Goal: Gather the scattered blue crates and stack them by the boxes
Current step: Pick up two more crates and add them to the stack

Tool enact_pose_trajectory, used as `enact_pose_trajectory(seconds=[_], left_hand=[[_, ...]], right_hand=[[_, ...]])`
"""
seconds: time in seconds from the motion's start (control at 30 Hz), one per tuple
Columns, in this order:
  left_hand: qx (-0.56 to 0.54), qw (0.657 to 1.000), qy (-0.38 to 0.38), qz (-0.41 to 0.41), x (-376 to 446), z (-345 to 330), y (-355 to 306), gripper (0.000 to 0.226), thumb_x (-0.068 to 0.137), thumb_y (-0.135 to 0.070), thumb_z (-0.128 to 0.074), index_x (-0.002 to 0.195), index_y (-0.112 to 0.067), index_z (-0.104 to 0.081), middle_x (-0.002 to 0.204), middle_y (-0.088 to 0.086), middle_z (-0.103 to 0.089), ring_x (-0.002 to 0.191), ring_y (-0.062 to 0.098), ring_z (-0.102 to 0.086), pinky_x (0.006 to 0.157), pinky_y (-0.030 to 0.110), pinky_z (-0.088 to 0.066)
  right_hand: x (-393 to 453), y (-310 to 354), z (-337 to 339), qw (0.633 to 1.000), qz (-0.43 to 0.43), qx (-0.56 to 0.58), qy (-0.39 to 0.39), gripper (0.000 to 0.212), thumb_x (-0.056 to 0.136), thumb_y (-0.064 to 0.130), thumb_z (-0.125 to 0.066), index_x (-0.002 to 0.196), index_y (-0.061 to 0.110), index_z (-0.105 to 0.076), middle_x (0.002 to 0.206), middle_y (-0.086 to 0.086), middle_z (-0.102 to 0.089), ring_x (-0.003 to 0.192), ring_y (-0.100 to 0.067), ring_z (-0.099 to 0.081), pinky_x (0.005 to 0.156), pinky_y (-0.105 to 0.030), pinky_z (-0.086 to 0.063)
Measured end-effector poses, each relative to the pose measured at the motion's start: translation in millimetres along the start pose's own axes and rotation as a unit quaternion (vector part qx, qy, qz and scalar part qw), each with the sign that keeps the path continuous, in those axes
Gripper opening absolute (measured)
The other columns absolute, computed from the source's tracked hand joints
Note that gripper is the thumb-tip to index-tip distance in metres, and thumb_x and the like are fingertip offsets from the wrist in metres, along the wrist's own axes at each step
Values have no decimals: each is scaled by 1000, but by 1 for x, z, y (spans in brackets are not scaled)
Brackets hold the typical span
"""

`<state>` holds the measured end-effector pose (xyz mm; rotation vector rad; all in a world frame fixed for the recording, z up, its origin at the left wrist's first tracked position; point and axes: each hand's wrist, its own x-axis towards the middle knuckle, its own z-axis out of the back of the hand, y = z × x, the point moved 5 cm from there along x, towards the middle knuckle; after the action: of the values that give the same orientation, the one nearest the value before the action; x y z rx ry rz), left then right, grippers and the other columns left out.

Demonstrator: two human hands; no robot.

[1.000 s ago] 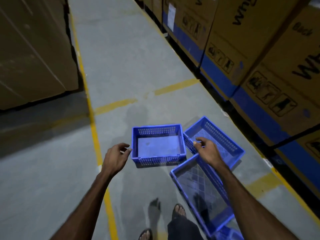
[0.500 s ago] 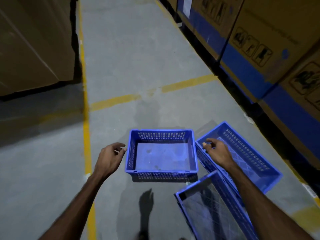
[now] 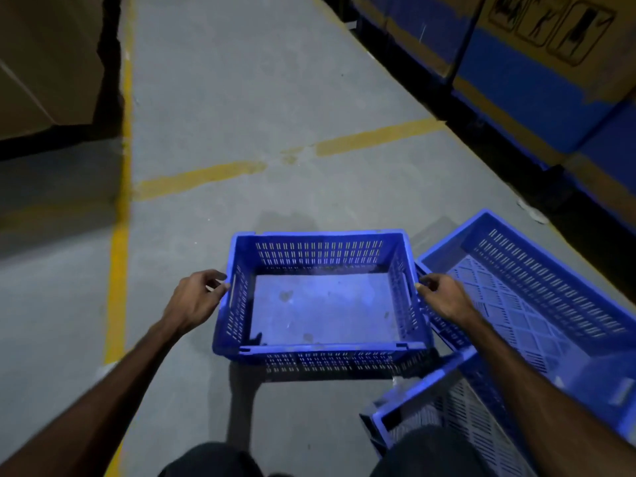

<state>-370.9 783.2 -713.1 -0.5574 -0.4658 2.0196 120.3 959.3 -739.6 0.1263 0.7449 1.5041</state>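
Both hands have closed in since half a second ago and now sit at the two short ends of the middle crate (image 3: 321, 304), where before they hung a little way off it; the view has also dropped nearer the floor.

Left of the middle crate stand brown cartons (image 3: 48, 60), with a dark gap under them. A yellow line (image 3: 118, 235) runs along the grey concrete floor (image 3: 241, 80) past the cartons, and a broken yellow stripe (image 3: 203, 177) crosses the aisle beyond the crate.

Next comes the left hand (image 3: 194, 301), fingers curled at the crate's left rim; whether they already grip the rim cannot be told. The middle crate sits upright on the floor, open side up, its slotted walls blue and its base dusty and stained.

At its right end, the right hand (image 3: 444, 297) has curled fingertips at the rim, and again a firm grip cannot be confirmed. Just right of the middle crate lies a second crate (image 3: 537, 297), tilted, its near edge resting on a third crate (image 3: 447, 407) that lies below and right of the middle one.

Beyond the second crate, boxes (image 3: 516, 63) with blue bands and printed handling pictures line the aisle.
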Motion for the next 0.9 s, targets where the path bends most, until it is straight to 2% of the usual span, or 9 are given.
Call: enact_pose_trajectory(seconds=[0.07,0.2,0.27,0.37,0.47,0.53,0.63,0.8,0.9], left_hand=[[-4,1000,-10,3,10,-19,15,27,97,-31,-68,120,-19,-73,90,-9,-73,78,12,-70,79,33,-51],[6,1000,-28,-2,25,-49,42,33,97,-30,-66,127,-18,-70,106,1,-77,86,21,-73,82,37,-53],[5,1000,-26,6,28,-60,55,37,96,-31,-68,130,-16,-68,112,6,-76,90,26,-72,83,39,-54],[-18,999,-22,21,26,-69,60,45,96,-30,-69,139,-17,-62,116,11,-75,95,31,-72,84,41,-57],[-59,997,-19,46,20,-71,59,47,97,-25,-69,142,-15,-60,115,13,-75,95,32,-72,82,41,-59],[-72,995,-19,67,19,-71,62,47,95,-26,-71,140,-15,-62,112,12,-76,96,32,-73,87,43,-59],[-99,991,-15,84,17,-78,65,40,95,-24,-70,134,-18,-68,100,8,-77,89,28,-74,85,44,-60],[-120,989,-46,74,10,-80,66,29,97,-22,-68,125,-16,-73,96,4,-78,79,20,-75,74,37,-60],[-128,986,-67,83,5,-73,72,23,97,-20,-69,118,-16,-75,92,4,-78,78,23,-75,78,44,-62]], right_hand=[[12,-16,-17,1000,3,-2,-7,41,99,38,-64,128,9,-69,114,-13,-76,103,-32,-72,94,-46,-56],[30,-31,-36,998,13,-26,-63,36,99,36,-63,124,10,-71,116,-15,-74,108,-36,-68,91,-48,-55],[35,-30,-37,994,11,-40,-96,30,98,34,-64,116,12,-71,107,-16,-74,97,-36,-68,78,-40,-53],[30,-30,-37,988,-7,-86,-126,18,93,34,-65,88,17,-66,85,-11,-70,75,-33,-62,67,-39,-53],[20,-37,-36,982,-30,-129,-132,33,93,39,-65,72,13,-59,70,-9,-61,65,-30,-60,61,-36,-50],[20,-43,-39,986,-45,-114,-112,41,96,42,-62,74,8,-63,67,-9,-59,62,-28,-57,58,-35,-45],[30,-49,-53,998,-13,-48,-46,35,100,39,-61,91,7,-69,71,-9,-64,65,-27,-61,64,-42,-55],[37,-53,-56,997,11,-48,-51,29,99,38,-64,92,9,-69,70,-7,-65,62,-25,-63,54,-31,-47],[35,-45,-55,997,30,-50,-53,28,101,38,-60,93,12,-69,71,-6,-67,61,-25,-65,55,-39,-55]])
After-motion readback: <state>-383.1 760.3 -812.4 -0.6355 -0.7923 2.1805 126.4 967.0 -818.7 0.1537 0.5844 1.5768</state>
